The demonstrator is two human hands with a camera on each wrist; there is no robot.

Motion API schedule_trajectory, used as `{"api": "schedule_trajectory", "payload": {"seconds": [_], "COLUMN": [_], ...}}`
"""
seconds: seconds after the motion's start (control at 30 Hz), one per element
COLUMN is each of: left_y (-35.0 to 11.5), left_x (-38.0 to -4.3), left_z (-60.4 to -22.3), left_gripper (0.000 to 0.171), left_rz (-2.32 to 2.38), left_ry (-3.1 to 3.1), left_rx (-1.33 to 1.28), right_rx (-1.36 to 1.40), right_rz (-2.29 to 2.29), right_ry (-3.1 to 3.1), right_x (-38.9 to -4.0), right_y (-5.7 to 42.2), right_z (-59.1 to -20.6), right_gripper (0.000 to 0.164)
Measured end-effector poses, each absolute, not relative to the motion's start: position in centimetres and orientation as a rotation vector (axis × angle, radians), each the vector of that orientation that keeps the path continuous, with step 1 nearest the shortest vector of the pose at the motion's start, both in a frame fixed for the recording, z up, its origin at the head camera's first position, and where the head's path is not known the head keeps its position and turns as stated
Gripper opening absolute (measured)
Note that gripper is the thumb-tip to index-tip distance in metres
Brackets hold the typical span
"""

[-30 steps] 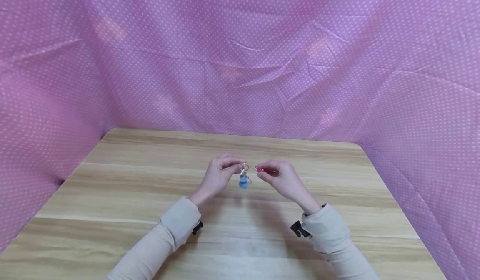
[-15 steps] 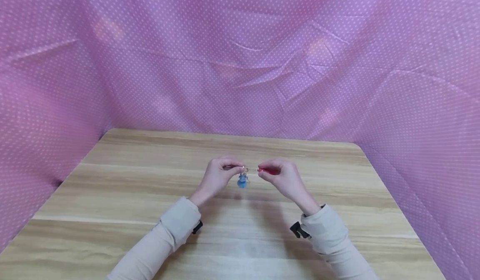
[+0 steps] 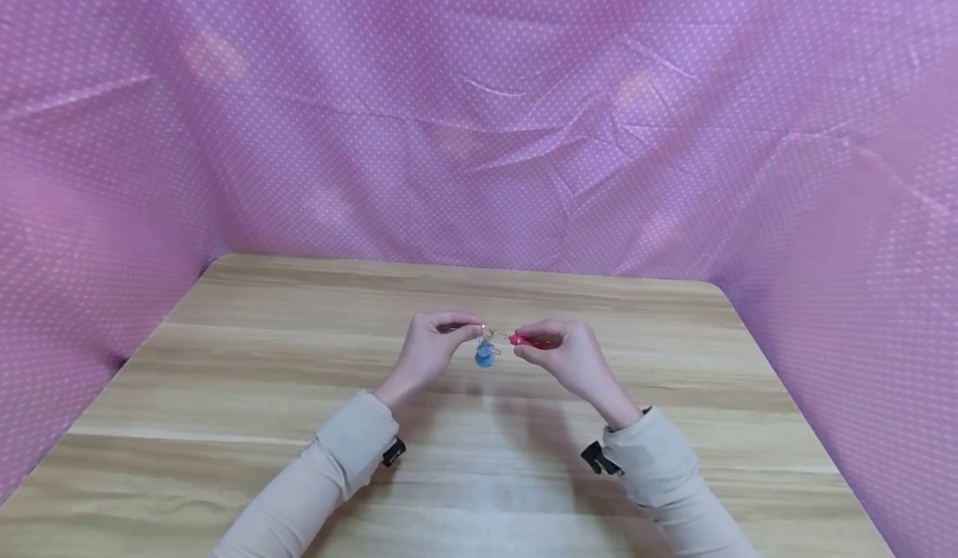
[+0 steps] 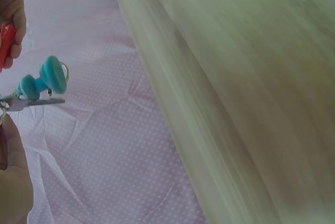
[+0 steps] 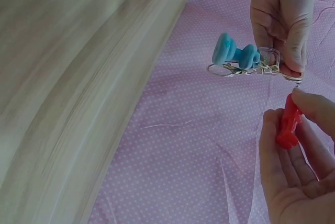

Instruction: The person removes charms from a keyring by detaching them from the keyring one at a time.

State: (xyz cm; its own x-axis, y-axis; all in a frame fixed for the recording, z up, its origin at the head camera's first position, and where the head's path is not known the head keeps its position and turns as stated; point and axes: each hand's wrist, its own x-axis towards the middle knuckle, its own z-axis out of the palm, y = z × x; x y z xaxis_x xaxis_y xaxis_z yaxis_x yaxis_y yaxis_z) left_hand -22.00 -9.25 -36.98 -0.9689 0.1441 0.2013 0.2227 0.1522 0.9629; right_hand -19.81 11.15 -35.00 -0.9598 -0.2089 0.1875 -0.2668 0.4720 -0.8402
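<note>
- The blue charm (image 3: 485, 355) looks light and firm (plastic or rubber, I cannot tell); the metal links (image 5: 275, 69) seem limp and slick, so their ring end looks the surer hold.
- The left grip (image 3: 428, 348), above and left of the blue charm, pinches those links; the charm hangs free over the bench (image 3: 224, 450).
- The red charm (image 5: 289, 125) sits right of the blue charm, apart from it, held by 1 thumb and fingers of the right grip (image 3: 563, 358).
</note>
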Motion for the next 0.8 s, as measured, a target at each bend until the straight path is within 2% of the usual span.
{"api": "schedule_trajectory", "payload": {"seconds": [0.63,0.8], "left_y": [-8.93,-8.86], "left_x": [-22.03,-22.02], "left_z": [-36.69,-36.56], "left_gripper": [0.017,0.016], "left_rz": [-2.119,-2.122], "left_ry": [-2.266,-2.265], "left_rx": [-0.256,-0.218], "right_rx": [0.43,0.409], "right_rz": [1.663,1.672], "right_ry": [-2.55,-2.564], "right_x": [-19.76,-20.38], "right_y": [11.05,11.03], "right_z": [-34.53,-35.4], "right_gripper": [0.023,0.024]}}
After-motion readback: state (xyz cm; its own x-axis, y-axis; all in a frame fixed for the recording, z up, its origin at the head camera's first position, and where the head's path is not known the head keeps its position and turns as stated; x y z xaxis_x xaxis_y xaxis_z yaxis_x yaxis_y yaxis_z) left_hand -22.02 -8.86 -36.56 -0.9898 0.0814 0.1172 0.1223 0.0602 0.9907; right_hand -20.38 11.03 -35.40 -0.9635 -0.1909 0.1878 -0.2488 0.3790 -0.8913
